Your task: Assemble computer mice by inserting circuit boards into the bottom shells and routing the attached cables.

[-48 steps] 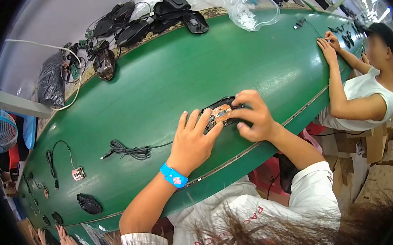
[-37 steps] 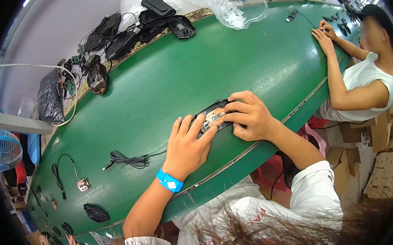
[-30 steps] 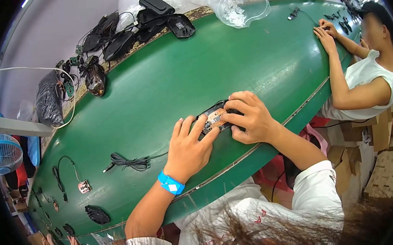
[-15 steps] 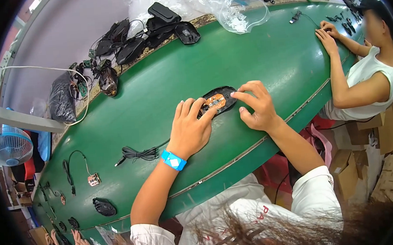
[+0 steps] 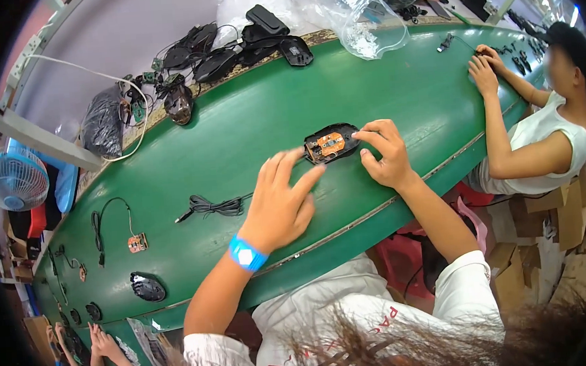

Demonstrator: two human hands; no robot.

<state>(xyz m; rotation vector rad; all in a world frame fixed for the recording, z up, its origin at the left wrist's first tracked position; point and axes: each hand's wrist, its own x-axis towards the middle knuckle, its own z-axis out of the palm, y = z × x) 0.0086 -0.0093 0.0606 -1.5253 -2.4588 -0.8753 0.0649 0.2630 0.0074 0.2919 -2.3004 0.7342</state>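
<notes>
Open black plastic mouse base with an orange circuit board inside [image 5: 331, 143] lies flat on the long green conveyor belt [image 5: 235, 139], about mid-belt, just in front of the person.

Right hand [image 5: 386, 153]: fingers curled, thumb and fingertips pinching the base's right end, so clamped on it. Left hand [image 5: 282, 203]: fingers spread and flat on the belt, fingertips touching or just short of the base's left end; cannot tell if there is real contact. Blue wristband [image 5: 247, 253] on that wrist.

Judgement on doing this well: keep the right-hand pinch on the shell rim, not on the board, and use the left fingertips as a stop so the base does not slide on the belt while the board is seated.

Long axis of the base runs roughly left-right, right end tilted slightly away from the person; open side faces up. Which end is the front: cannot tell.

Left of the base: a loose bundled black cable [image 5: 214, 205], apart from it. Far right of the base: a co-worker's hands [image 5: 482, 64] on the belt.
</notes>
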